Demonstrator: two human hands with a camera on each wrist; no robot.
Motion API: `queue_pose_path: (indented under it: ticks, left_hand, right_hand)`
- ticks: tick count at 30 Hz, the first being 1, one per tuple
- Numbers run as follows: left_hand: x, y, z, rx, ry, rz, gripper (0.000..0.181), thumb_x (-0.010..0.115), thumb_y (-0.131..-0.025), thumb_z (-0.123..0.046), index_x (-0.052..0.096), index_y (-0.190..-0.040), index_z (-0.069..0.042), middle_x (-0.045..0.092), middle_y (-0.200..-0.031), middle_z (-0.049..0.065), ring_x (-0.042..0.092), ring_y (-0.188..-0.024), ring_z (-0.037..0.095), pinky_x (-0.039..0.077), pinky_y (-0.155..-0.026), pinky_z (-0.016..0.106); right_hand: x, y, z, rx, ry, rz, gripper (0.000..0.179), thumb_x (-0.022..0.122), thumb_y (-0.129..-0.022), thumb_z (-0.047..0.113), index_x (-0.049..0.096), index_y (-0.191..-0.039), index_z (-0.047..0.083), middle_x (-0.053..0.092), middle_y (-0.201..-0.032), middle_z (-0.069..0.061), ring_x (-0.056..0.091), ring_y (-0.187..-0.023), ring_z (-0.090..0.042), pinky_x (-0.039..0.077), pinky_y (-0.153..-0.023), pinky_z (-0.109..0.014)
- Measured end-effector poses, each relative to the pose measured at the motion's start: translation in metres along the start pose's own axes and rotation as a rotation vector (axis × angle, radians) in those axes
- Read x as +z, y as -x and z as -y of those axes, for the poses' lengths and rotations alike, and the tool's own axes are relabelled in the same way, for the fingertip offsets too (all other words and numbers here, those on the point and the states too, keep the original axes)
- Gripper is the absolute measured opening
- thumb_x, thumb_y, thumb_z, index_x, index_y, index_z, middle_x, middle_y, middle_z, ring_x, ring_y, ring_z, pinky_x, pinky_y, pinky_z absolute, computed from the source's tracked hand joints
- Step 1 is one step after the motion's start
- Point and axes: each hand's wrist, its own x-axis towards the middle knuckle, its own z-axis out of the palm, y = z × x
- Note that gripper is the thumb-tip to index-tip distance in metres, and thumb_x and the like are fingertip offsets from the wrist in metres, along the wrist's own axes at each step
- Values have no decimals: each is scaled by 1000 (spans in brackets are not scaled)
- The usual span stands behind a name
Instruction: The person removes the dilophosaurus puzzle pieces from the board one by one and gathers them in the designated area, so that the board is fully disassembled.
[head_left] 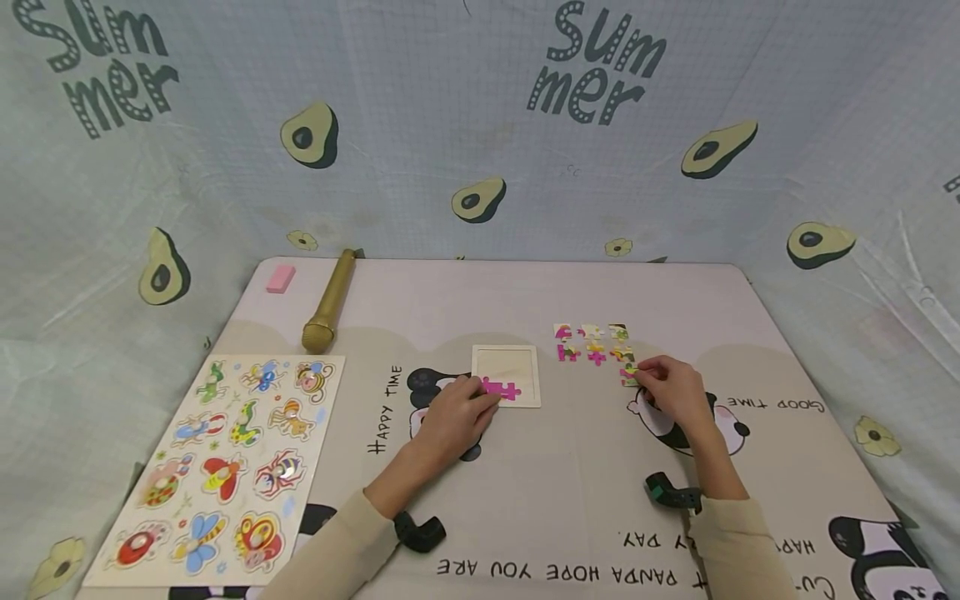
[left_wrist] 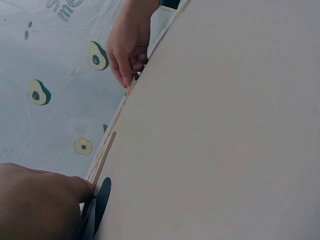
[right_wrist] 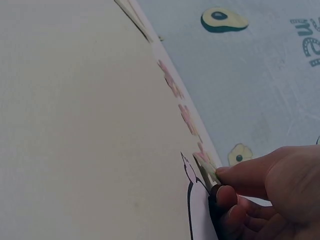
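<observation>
A square wooden puzzle tray (head_left: 528, 357) lies mid-table, with pink jigsaw pieces (head_left: 501, 389) fitted along its bottom side. My left hand (head_left: 459, 417) grips the tray's near left corner, thumb at the near edge and fingers at the left side. In the left wrist view, the thumb meets the tray's thin edge (left_wrist: 106, 152). To the right, my right hand (head_left: 672, 387) pinches a jigsaw piece (head_left: 628, 377) with pink and green on it. That piece (right_wrist: 205, 167) looks tilted up from the table in the right wrist view. Other loose jigsaw pieces (head_left: 596, 354) lie in rows beside it.
On the left lies a large board with cartoon insects (head_left: 251, 471). Behind it are a gold microphone (head_left: 330, 304) and a pink block (head_left: 281, 279). The tablecloth (head_left: 555, 500) bears printed pandas and lettering. A patterned cloth (head_left: 405, 108) hangs around the table.
</observation>
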Motion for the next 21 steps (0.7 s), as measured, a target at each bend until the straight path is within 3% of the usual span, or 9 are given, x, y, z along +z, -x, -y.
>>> queue_pose_path:
  ticks: [21]
  left_hand:
    - [-2, 0, -1, -5, -6, 17, 14, 73, -91, -17, 80, -103, -12, 61, -85, 2, 53, -75, 14, 46, -64, 25]
  right_hand:
    - [4, 0, 0, -29, 47, -12, 24, 61, -98, 14, 68, -112, -3, 67, -86, -15, 59, -67, -18, 45, -58, -26]
